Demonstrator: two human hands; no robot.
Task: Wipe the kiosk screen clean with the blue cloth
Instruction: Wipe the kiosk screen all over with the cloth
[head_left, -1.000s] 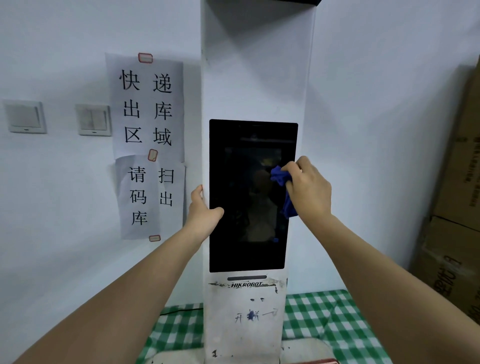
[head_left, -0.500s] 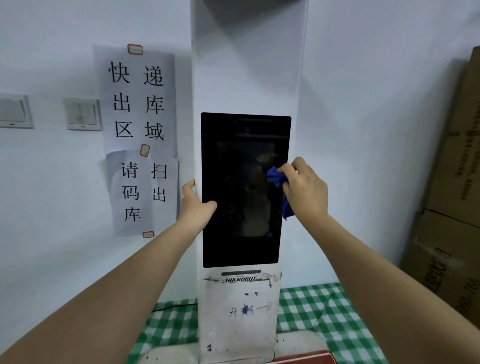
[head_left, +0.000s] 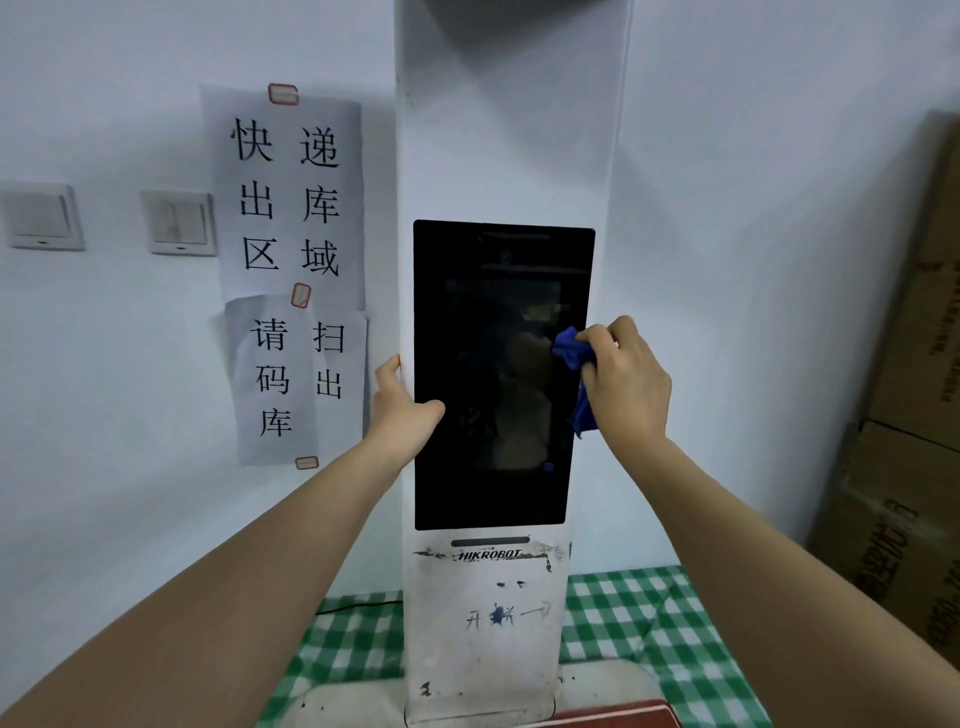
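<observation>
A tall white kiosk (head_left: 506, 130) stands upright against the wall, with a dark screen (head_left: 483, 405) set in its front. My right hand (head_left: 626, 382) grips a bunched blue cloth (head_left: 570, 351) and presses it against the screen's right edge at mid height. Part of the cloth hangs out below my palm. My left hand (head_left: 402, 405) holds the kiosk's left side, thumb lying on the screen's left border, fingers wrapped behind the edge.
Paper notices (head_left: 291, 270) are taped to the wall left of the kiosk, beside two light switches (head_left: 179, 223). Brown cardboard boxes (head_left: 904, 415) are stacked at the right. A green checked cloth (head_left: 628, 623) covers the surface under the kiosk's base.
My right hand with the cloth has shifted slightly toward the screen's right edge. My left hand keeps its hold on the kiosk's left side. The camera has shifted a little.
</observation>
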